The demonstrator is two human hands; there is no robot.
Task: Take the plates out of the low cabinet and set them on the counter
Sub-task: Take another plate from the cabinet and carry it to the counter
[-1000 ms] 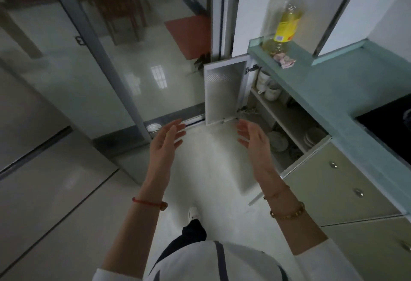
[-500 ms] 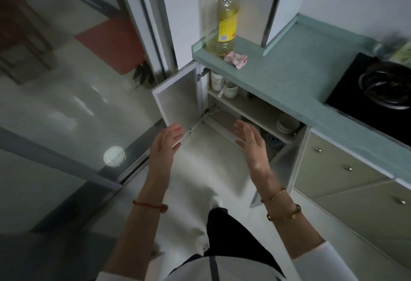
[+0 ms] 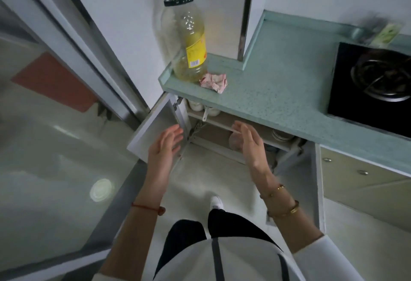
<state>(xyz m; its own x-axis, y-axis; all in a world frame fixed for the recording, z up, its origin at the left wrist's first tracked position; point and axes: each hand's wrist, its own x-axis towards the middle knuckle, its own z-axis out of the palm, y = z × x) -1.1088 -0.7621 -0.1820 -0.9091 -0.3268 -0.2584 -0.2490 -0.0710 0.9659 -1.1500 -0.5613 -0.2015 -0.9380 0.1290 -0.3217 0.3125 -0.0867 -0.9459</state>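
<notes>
The low cabinet [image 3: 222, 122] under the teal counter [image 3: 275, 93] stands with both doors swung out. A stack of white plates [image 3: 281, 135] sits on its shelf at the right, mostly hidden by the counter edge. A pale plate or lid [image 3: 234, 141] shows on the bottom level behind my right fingers. My left hand [image 3: 165, 145] hovers in front of the left door [image 3: 155, 129], fingers straight, holding nothing. My right hand [image 3: 250, 143] is held flat before the cabinet opening, empty too.
An oil bottle [image 3: 189, 36] and a crumpled pink cloth [image 3: 214, 81] stand at the counter's left end. A black hob with a pan [image 3: 375, 80] fills the right. White cups [image 3: 201, 108] sit on the shelf's left. The right door [image 3: 317, 182] juts out by drawers.
I have stepped closer and the view has tilted down over the cabinet. Both hands have moved forward toward the opening, still empty and spread apart.
</notes>
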